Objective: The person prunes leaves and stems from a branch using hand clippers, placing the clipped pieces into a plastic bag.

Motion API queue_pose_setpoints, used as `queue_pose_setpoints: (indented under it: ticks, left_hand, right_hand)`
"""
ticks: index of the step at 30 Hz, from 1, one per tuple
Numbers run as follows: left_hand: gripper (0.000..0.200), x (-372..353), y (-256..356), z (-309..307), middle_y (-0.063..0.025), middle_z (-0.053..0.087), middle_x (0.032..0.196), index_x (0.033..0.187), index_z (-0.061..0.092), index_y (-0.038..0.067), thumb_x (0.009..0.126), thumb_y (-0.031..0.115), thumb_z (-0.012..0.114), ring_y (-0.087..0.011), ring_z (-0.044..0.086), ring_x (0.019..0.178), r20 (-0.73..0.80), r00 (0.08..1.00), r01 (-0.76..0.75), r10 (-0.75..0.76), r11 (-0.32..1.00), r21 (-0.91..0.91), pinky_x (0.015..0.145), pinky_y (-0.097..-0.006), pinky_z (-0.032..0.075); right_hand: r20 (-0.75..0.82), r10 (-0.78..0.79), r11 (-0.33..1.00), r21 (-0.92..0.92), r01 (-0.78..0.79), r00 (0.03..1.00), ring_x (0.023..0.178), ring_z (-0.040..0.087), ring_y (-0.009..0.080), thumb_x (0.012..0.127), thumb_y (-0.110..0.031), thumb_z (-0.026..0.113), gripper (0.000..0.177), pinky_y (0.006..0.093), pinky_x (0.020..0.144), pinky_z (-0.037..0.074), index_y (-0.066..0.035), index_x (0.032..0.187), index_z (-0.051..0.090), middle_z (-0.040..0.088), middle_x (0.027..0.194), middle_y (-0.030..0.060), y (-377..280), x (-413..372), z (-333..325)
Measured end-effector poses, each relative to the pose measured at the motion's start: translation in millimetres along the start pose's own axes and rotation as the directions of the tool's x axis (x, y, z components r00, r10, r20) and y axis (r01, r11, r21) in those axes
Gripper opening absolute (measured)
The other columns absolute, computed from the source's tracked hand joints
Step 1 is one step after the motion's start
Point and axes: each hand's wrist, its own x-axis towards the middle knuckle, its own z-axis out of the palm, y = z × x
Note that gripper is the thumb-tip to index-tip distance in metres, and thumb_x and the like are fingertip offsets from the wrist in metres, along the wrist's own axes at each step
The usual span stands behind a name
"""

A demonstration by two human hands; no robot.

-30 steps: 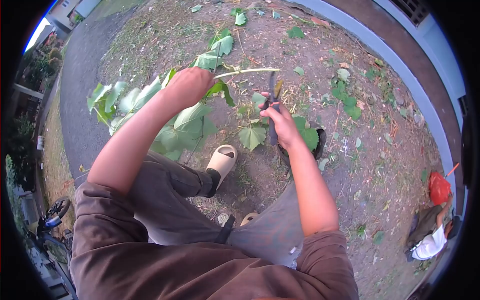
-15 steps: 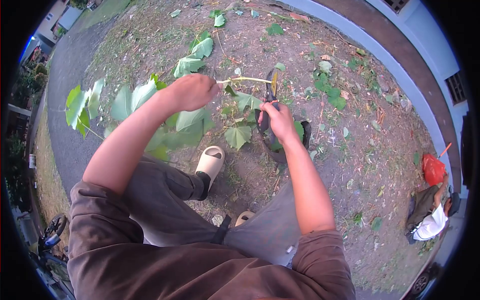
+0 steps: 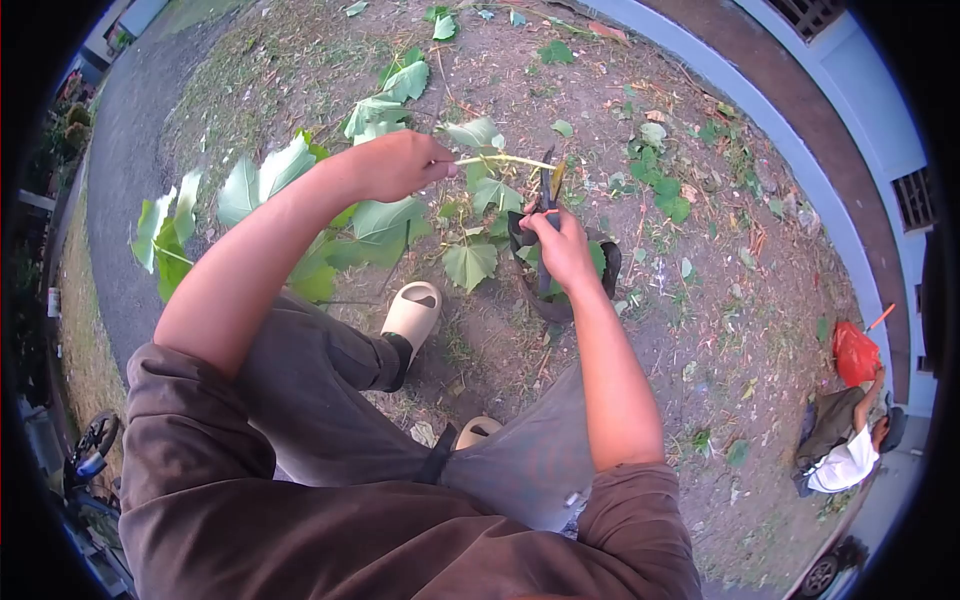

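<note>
Matt brown cloth shirt (image 3: 400, 540); glossy red plastic-looking bag (image 3: 856, 354).

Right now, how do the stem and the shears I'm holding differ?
The stem is pale yellow-green, while the shears are mostly dark with an orange-red band. The stem runs crosswise from your left hand; the shears point away from you in your right hand. The stem is thin, the shears visibly thicker. Both are held up in front of you, meeting at the shears' blades.
</note>
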Motion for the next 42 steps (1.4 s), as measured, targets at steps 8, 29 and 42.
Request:
queue_pose_setpoints:
  ticks: [8,29,42]
  left_hand:
    - [0.039,0,-8,-1,-0.0205,0.069,0.084,0.115,0.070,0.002,0.109,0.036,0.052,-0.0404,0.068,0.085,-0.083,0.997,-0.003,0.002,1.000,-0.013,0.082,-0.0498,0.051]
    - [0.044,-4,4,-6,-0.0198,0.072,0.102,0.131,0.067,0.009,0.110,0.039,0.044,-0.0369,0.069,0.099,-0.046,0.991,0.112,-0.127,0.963,-0.245,0.092,-0.0474,0.052]
    - [0.047,5,12,12,-0.0123,0.067,0.087,0.137,0.063,0.007,0.112,0.042,0.044,-0.0265,0.064,0.084,0.196,0.981,0.050,-0.001,0.968,-0.245,0.082,-0.0445,0.051]
  right_hand:
    - [0.028,0.168,0.938,0.302,-0.169,0.985,0.061,0.067,0.0155,0.091,-0.036,0.073,0.038,0.0326,0.063,0.052,0.002,0.086,0.070,0.069,0.065,0.0077,-26,-3,0]
    - [-0.020,0.003,0.986,-0.166,-0.006,1.000,0.075,0.071,0.0211,0.090,-0.041,0.072,0.042,0.0379,0.073,0.053,0.001,0.092,0.069,0.071,0.075,0.0088,-20,-6,-9]
    - [0.220,0.025,0.954,0.285,-0.089,0.975,0.068,0.065,0.0133,0.095,-0.036,0.070,0.035,0.0296,0.066,0.051,-0.002,0.090,0.069,0.069,0.075,0.0045,-31,-15,11]
